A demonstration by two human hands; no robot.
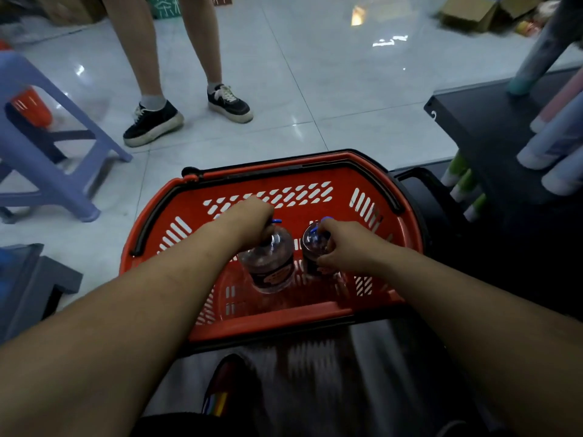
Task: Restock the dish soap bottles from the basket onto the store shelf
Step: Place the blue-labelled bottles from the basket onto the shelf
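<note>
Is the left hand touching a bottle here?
Touching. Head view shows the left hand curled round the neck of the left bottle inside the red basket.

Two soap bottles (pixel 271 263) (pixel 310 240), one red basket (pixel 268 323), two hands (pixel 252 220) (pixel 344 247), one stool (pixel 63 187)

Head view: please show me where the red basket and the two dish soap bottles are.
red basket (pixel 268 321), head view, on its near rim.
left bottle (pixel 273 266), head view, on its labelled body.
right bottle (pixel 310 244), head view, on its clear shoulder.
</note>
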